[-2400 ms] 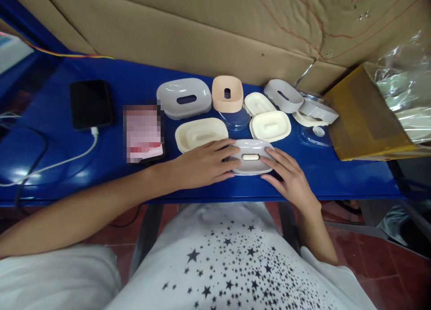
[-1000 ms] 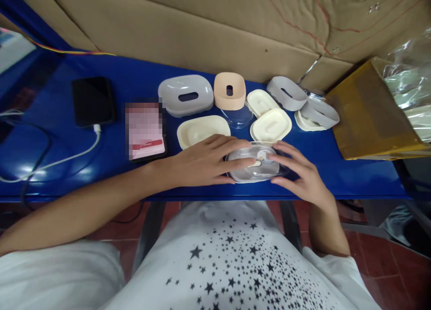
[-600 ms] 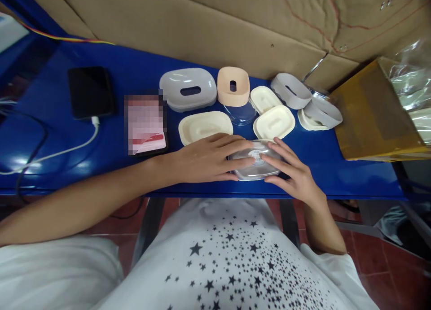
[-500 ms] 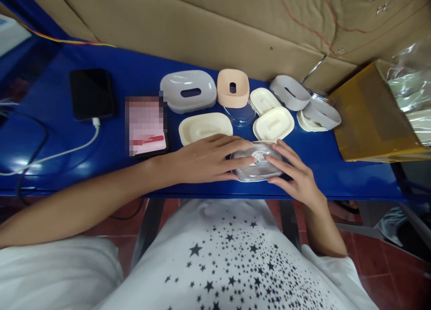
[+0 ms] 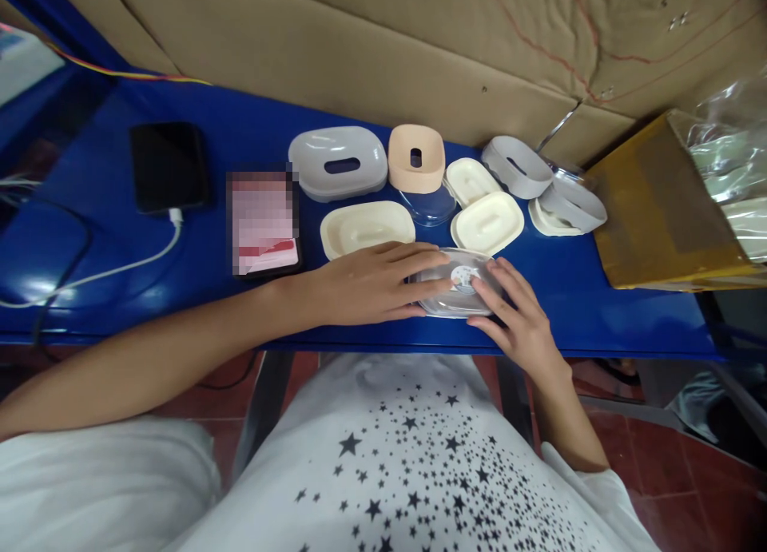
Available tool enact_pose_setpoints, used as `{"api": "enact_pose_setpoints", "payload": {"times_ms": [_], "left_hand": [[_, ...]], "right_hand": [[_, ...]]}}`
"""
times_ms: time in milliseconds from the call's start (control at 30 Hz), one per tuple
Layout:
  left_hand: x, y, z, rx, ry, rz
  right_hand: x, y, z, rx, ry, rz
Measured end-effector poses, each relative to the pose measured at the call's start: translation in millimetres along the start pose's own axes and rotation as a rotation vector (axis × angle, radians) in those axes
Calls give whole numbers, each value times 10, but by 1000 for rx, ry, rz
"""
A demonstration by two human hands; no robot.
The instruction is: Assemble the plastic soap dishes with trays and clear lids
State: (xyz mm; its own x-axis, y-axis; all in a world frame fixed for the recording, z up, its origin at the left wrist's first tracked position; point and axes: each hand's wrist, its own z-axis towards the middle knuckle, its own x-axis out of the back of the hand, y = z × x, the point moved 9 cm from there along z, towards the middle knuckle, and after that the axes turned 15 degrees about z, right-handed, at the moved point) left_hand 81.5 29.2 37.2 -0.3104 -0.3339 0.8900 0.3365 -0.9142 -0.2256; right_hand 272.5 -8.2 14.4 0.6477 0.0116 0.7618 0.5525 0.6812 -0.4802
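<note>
- The left hand (image 5: 371,284) is laid open over the left end of a clear plastic tray (image 5: 447,306), with the fingers extended and nearly flat; no firm grip can be made out.
- The right hand (image 5: 518,316) is curved over the right end of the tray, and the tray is gripped lightly between its fingers and thumb.
- The tray is held flat on the blue counter (image 5: 200,113), close to the near edge, and is placed between the two hands. A round printed label (image 5: 464,279) is seen through or on its surface.
- A cream soap dish (image 5: 367,228) is placed just beyond the left hand, and a second cream soap dish (image 5: 486,223) is placed just beyond the tray.
- Behind these, a grey soap-dish lid (image 5: 336,162) with a slot, a peach soap-dish holder (image 5: 416,157) with a small opening, and a clear plastic lid (image 5: 427,206) are set close together.
- A third cream dish (image 5: 470,180) and two grey slotted pieces (image 5: 516,167) are grouped further right.
- A black smartphone (image 5: 168,166) is connected to a white charging cable (image 5: 120,271) at the left, and a blurred-out flat item (image 5: 264,224) lies beside it.
- An amber folder (image 5: 665,204) and a clear plastic bag (image 5: 731,156) are seen at the right, against a cardboard sheet (image 5: 335,49).
</note>
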Motion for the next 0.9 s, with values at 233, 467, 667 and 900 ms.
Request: {"api": "enact_pose_setpoints", "payload": {"times_ms": [233, 467, 667, 900], "left_hand": [[69, -49, -21, 10, 14, 9], [56, -166, -42, 75, -29, 82], [24, -309, -79, 154, -108, 121], [-83, -392, -114, 206, -65, -35]], "right_hand": [[-61, -80, 138, 47, -140, -1], [-53, -63, 588, 212, -363, -9], [-159, 211, 775, 364, -258, -23], [-376, 250, 749, 277, -295, -44]]}}
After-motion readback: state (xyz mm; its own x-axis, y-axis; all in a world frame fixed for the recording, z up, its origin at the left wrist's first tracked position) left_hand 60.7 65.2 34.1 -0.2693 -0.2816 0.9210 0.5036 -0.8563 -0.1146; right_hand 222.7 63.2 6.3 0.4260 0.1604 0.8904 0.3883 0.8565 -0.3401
